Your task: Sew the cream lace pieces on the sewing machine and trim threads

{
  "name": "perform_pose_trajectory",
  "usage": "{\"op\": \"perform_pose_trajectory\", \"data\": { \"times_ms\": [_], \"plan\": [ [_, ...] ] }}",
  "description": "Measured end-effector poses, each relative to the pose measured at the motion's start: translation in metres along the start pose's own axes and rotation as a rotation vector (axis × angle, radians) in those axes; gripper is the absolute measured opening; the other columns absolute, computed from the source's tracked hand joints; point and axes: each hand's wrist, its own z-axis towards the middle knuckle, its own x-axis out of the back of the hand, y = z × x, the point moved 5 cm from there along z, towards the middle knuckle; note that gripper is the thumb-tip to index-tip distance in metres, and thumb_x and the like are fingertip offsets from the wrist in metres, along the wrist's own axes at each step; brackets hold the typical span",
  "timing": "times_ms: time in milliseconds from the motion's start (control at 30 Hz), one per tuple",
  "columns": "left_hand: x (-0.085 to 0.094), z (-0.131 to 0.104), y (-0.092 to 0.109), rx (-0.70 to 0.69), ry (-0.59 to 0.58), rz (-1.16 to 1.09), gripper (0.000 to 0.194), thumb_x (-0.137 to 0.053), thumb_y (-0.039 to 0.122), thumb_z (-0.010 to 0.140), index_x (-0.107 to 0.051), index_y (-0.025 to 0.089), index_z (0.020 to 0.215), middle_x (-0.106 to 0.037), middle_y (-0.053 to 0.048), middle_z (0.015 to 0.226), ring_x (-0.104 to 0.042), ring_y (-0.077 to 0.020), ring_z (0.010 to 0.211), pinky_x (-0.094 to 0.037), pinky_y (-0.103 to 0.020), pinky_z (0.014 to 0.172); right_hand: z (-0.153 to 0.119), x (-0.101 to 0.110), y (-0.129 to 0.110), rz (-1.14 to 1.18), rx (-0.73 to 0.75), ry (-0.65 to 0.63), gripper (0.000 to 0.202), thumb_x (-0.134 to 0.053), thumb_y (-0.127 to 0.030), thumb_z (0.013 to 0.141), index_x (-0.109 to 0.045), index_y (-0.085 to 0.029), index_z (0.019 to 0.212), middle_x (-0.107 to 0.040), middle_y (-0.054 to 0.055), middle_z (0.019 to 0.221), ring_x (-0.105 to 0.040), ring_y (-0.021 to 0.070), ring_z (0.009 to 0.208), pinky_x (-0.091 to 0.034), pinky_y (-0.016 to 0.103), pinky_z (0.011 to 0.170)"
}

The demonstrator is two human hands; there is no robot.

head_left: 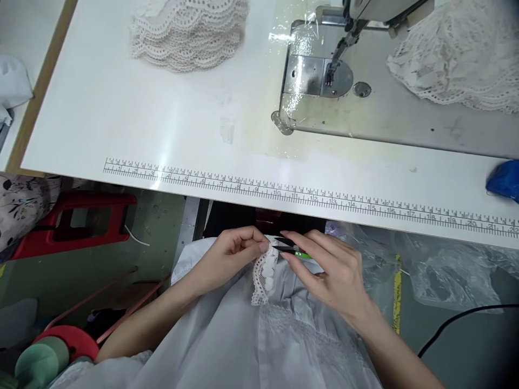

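My left hand (235,254) pinches the upper end of a white lace trim (264,278) between thumb and fingers. The trim's scalloped, eyelet-dotted length hangs down over the pale grey fabric (227,329) across my lap. In my right hand (332,265) is a pair of small thread snips (298,252) with dark blades and a bit of green. Their blades point left, close by my left fingertips at the lace. How the far end of the snips sits in my palm is hidden.
A sewing machine (338,65) stands at the back of the white table (182,124), whose front edge carries a printed ruler (279,192). Stacked lace (190,38) lies left of it, gathered lace (462,65) right. A blue object (505,181) sits far right; a red stool (81,221) is lower left.
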Motion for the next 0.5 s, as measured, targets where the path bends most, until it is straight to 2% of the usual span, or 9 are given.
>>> {"op": "perform_pose_trajectory", "data": {
  "times_ms": [500],
  "plan": [
    [0.0005, 0.0025, -0.0047, -0.013, 0.011, -0.012, 0.026, -0.058, 0.04, 0.09, -0.063, 0.016, 0.083, -0.051, 0.001, 0.07, -0.042, -0.0108, 0.066, -0.035, -0.024, 0.063, -0.0014, -0.0006, 0.0001, -0.016, 0.014, -0.01, 0.025, -0.064, -0.023, 0.087, -0.065, -0.019, 0.112, -0.064, 0.002, 0.075, -0.054, 0.0111, 0.06, -0.039, 0.025, 0.055]
  ]
}}
